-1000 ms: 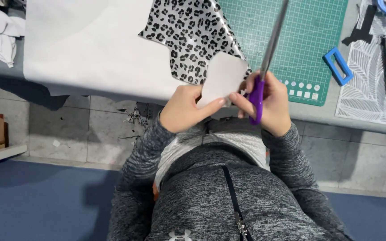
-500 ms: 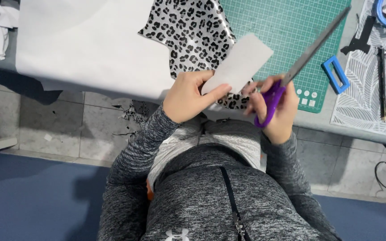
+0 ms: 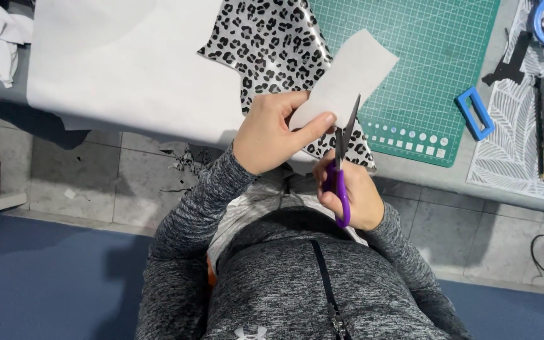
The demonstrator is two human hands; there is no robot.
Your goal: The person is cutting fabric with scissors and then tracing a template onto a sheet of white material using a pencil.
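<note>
One pair of scissors (image 3: 341,165), one white piece of paper (image 3: 346,79), two hands. The left hand (image 3: 271,133) pinches the lower corner of the paper, thumb on top and the other fingers curled beneath — the sheet fans up and away from those fingertips, a plain white, roughly rectangular piece with a rounded lower end, held above the table edge. The right hand (image 3: 351,192) is wrapped through the purple handles of the scissors, fingers closed around them; the dark blades rise from that grip and look nearly closed at the paper's lower edge, just beside the left thumb.

Beyond the fingertips lies one leopard-print fabric (image 3: 272,50), black spots on white, overlapping one large white sheet (image 3: 127,63) to its left and one green cutting mat (image 3: 436,69) to its right. One blue rectangular frame (image 3: 474,113) sits just past the mat.
</note>
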